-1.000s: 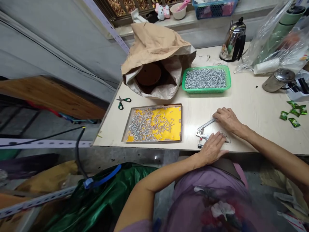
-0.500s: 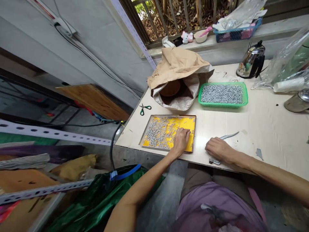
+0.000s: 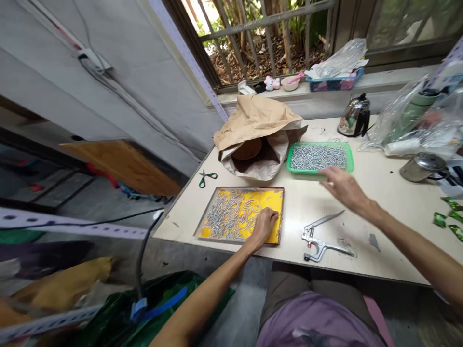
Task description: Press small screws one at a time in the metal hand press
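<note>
Metal pins [image 3: 231, 217] under curled left fingers [image 3: 269, 217] | right hand [image 3: 342, 185] spread, empty, above green basket [image 3: 320, 157]

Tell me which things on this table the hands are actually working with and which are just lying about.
In use: left hand in yellow-bottomed tray of small metal pins; right hand near green basket of pins; metal hand pliers.
Lying about: green-handled scissors, brown paper sack, steel kettle.

One head-worn camera looks forward and down, close over the table [image 3: 379, 202].
</note>
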`<move>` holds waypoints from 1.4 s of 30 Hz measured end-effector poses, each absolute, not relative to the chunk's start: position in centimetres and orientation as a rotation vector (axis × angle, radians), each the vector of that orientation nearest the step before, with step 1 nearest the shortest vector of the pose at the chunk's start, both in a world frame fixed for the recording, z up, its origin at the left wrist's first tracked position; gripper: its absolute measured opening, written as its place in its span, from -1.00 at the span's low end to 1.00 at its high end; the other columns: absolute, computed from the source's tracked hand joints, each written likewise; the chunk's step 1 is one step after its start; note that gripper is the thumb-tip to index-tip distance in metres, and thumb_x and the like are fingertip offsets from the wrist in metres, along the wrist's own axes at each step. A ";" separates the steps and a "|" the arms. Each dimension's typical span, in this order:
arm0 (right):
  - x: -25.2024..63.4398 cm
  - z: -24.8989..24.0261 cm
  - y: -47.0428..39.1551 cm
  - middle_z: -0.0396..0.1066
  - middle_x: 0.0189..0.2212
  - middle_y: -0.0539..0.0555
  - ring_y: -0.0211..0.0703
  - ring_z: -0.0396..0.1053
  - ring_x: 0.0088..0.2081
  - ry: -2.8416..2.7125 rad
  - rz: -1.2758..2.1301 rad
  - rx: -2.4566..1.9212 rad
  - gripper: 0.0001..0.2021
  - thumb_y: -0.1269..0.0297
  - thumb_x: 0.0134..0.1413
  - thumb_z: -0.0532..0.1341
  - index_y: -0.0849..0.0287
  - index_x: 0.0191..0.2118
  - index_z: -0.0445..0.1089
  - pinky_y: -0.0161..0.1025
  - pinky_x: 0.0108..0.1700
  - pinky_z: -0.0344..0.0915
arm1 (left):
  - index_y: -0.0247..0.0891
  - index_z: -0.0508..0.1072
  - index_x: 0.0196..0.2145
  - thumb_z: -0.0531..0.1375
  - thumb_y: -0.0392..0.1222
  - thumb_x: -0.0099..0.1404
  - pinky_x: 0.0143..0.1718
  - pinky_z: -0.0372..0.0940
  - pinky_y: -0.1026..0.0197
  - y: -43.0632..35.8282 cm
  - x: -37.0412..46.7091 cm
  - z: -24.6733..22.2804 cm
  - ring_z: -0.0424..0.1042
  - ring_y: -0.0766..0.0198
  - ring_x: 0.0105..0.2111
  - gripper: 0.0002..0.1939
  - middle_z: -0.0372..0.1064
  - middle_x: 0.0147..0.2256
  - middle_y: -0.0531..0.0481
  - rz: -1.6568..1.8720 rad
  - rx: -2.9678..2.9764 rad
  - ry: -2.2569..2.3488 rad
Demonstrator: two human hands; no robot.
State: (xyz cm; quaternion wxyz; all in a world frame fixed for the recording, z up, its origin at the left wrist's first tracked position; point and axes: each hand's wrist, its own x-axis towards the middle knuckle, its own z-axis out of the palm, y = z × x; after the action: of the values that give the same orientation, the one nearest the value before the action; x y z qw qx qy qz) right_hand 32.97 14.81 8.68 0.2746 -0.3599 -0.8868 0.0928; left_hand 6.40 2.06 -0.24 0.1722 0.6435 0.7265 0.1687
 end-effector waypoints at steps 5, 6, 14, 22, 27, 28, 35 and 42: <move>36.1 4.9 5.6 0.44 -0.28 0.12 -0.13 0.45 -0.28 -2.591 0.511 -0.928 -0.79 0.32 0.28 0.05 0.14 -0.16 0.45 -0.20 -0.26 0.41 | -0.28 0.52 -0.49 0.15 -0.34 0.23 -0.25 0.29 0.20 2.0 5.7 0.7 0.43 0.23 -0.36 -0.81 0.46 -0.42 -0.06 0.606 1.792 2.038; 36.7 4.3 4.3 0.43 -0.30 0.12 -0.14 0.44 -0.29 -2.611 0.524 -0.965 -0.78 0.33 0.29 0.04 0.14 -0.19 0.44 -0.21 -0.27 0.41 | -0.28 0.53 -0.50 0.17 -0.33 0.20 -0.25 0.29 0.20 2.0 5.9 1.5 0.44 0.22 -0.36 -0.83 0.48 -0.43 -0.06 0.623 1.741 2.048; 38.6 2.2 -0.4 0.38 -0.30 0.11 -0.13 0.38 -0.28 -2.650 0.509 -1.128 -0.78 0.44 0.26 0.03 0.14 -0.13 0.40 -0.24 -0.27 0.33 | -0.35 0.58 -0.44 0.33 -0.04 0.04 -0.59 0.03 0.35 -0.5 12.6 5.0 0.15 0.44 -0.64 -0.72 0.28 -0.66 0.12 0.409 1.052 1.671; 38.2 1.5 -0.9 0.37 -0.32 0.13 -0.13 0.29 -0.31 -2.717 0.331 -1.135 -0.72 0.61 0.19 -0.04 0.20 -0.25 0.36 -0.25 -0.28 0.23 | -0.38 0.47 -0.58 0.35 -0.09 -0.01 -0.64 -0.15 0.35 -1.3 14.9 2.6 -0.01 0.52 -0.71 -0.73 0.16 -0.74 0.18 0.297 0.854 1.653; 38.2 1.1 -1.0 0.37 -0.32 0.13 -0.11 0.28 -0.30 -2.714 0.307 -1.135 -0.71 0.63 0.16 -0.03 0.18 -0.24 0.35 -0.23 -0.27 0.19 | -0.37 0.44 -0.62 0.37 -0.09 -0.01 -0.65 -0.13 0.35 -1.1 15.2 2.9 0.00 0.52 -0.71 -0.71 0.14 -0.75 0.19 0.243 0.888 1.701; 38.2 1.0 -1.0 0.37 -0.32 0.14 -0.11 0.28 -0.29 -2.711 0.311 -1.134 -0.71 0.63 0.16 -0.03 0.18 -0.24 0.35 -0.23 -0.27 0.19 | -0.36 0.44 -0.62 0.37 -0.10 -0.01 -0.65 -0.11 0.35 -1.1 15.2 2.8 0.01 0.51 -0.72 -0.71 0.15 -0.75 0.19 0.230 0.898 1.709; 37.8 1.0 -1.2 0.38 -0.34 0.14 -0.11 0.28 -0.31 -2.705 0.301 -1.146 -0.69 0.66 0.15 -0.03 0.19 -0.26 0.37 -0.23 -0.28 0.19 | -0.35 0.43 -0.64 0.41 -0.04 -0.01 -0.68 -0.13 0.37 -0.8 15.2 2.6 0.02 0.52 -0.73 -0.66 0.17 -0.75 0.17 0.108 0.856 1.658; 38.4 2.3 0.6 0.39 -0.13 0.23 -0.02 0.35 -0.15 -2.733 0.518 -1.079 -0.85 0.33 0.21 0.18 0.22 -0.12 0.39 -0.15 -0.18 0.30 | -0.36 0.47 -0.59 0.45 0.02 -0.09 -0.69 -0.11 0.38 -0.9 14.9 2.4 0.04 0.53 -0.74 -0.62 0.23 -0.72 0.16 0.050 0.831 1.638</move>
State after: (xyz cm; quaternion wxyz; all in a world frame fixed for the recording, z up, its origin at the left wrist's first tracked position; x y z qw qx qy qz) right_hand 38.40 0.62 2.26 0.0792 -0.3605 -0.9131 0.1730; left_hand 14.94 -0.95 2.37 0.6069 0.3593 0.7086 0.0218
